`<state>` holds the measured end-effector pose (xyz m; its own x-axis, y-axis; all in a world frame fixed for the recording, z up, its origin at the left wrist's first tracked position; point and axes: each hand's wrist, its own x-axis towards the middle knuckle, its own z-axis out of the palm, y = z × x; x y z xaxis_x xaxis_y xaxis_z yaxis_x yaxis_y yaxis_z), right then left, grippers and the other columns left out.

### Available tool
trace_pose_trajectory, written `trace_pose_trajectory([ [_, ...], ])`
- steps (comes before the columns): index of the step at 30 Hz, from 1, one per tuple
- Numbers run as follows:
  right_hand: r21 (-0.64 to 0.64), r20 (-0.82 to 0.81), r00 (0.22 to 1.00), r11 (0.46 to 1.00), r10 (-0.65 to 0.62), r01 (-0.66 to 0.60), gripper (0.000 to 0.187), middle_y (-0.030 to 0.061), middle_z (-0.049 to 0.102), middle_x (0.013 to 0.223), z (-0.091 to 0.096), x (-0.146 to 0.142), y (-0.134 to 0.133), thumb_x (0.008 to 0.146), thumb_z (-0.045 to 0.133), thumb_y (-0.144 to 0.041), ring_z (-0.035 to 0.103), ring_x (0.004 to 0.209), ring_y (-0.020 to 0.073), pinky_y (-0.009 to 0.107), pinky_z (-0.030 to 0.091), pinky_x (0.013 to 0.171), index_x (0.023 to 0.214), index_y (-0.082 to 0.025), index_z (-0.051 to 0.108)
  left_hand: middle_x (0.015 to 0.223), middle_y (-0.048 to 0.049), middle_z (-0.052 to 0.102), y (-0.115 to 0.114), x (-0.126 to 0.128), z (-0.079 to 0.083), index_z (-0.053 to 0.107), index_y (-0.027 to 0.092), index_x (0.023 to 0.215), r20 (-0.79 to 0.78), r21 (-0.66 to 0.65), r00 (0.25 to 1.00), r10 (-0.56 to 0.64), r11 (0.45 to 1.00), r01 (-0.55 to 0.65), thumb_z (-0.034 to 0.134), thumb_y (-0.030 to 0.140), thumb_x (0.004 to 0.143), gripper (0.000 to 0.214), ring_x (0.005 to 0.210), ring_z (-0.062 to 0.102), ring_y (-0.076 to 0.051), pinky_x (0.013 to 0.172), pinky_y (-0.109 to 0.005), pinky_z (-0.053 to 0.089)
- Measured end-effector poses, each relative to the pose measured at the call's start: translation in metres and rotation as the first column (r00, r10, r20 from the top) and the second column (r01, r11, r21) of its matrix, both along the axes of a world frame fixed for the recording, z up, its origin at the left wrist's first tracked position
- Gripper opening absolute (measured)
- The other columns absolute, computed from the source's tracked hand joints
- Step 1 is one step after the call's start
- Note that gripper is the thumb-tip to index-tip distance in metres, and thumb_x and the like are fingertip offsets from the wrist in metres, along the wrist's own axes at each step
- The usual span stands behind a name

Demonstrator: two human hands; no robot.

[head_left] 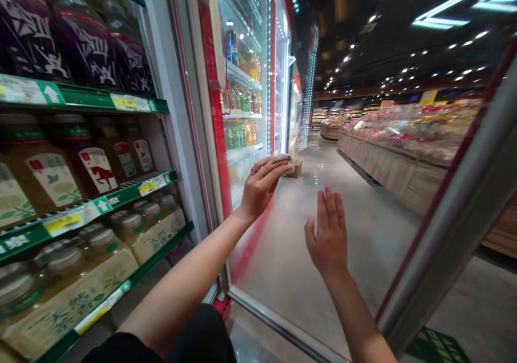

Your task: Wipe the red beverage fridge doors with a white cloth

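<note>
Our left hand [259, 188], a thin ring on one finger, grips a small cloth [283, 158] under its fingers. The cloth looks off-white, soft and bunched, and only a narrow strip of it shows along the fingertips. Our right hand [329, 236] is empty, its fingers straight and close together, its thumb apart. Both hands are at the clear pane of an open glass door [283, 282]; we cannot tell whether the right palm touches it. The pane is see-through, bounded by a thick silvery frame [440, 239] with a dark red edge. To our left, green-edged shelves [133, 190] carry dark purple bottles [86, 34], labelled amber and red bottles [95, 161], and lidded ones in beige cartons [81, 293]. Past the door stand lit drink coolers [244, 75], a shiny floor [355, 201] and a wood-sided display [383, 161] heaped with packages, slightly blurred.
</note>
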<state>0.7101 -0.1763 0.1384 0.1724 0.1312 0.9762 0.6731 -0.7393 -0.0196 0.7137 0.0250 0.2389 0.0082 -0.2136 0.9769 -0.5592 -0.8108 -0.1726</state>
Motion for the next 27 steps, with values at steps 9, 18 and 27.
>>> trace_pose_trajectory([
  [9, -0.046, -0.014, 0.997, 0.996, -0.072, 0.072, 0.086, 0.0117, 0.046, 0.173, -0.005, -0.001, 0.008, 0.102, 0.051, -0.012, 0.036, 0.164, 0.0254, 0.046, 0.031, 0.133, 0.176, -0.025, 0.011, 0.125, -0.0056, 0.082, 0.011, 0.000, 0.000, 0.074, 0.024, 0.127, 0.083, -0.078, 0.995, 0.054, 0.996, -0.047, 0.062, 0.015, 0.106, 0.026, 0.122, 0.073, -0.017, 0.112, -0.039, 0.058],
  [18, -0.082, -0.034, 0.994, 0.992, -0.099, 0.096, 0.085, 0.0140, 0.043, 0.174, -0.009, 0.011, 0.003, 0.102, 0.049, -0.015, 0.037, 0.164, 0.0279, 0.050, 0.030, 0.133, 0.177, -0.025, 0.010, 0.124, -0.0070, 0.082, 0.032, 0.008, 0.002, 0.076, 0.024, 0.126, 0.051, -0.197, 0.995, 0.085, 0.978, -0.074, 0.063, 0.023, 0.107, 0.023, 0.121, 0.073, -0.019, 0.109, -0.043, 0.060],
  [27, -0.080, -0.016, 0.997, 0.994, -0.079, 0.077, 0.085, 0.0154, 0.041, 0.175, -0.010, 0.023, 0.000, 0.103, 0.053, -0.016, 0.034, 0.165, 0.0302, 0.052, 0.033, 0.132, 0.176, -0.026, 0.010, 0.123, -0.0055, 0.082, 0.028, 0.011, -0.005, 0.077, 0.027, 0.126, -0.030, -0.079, 0.998, 0.055, 0.995, -0.057, 0.061, 0.018, 0.107, 0.026, 0.127, 0.070, -0.019, 0.114, -0.043, 0.057],
])
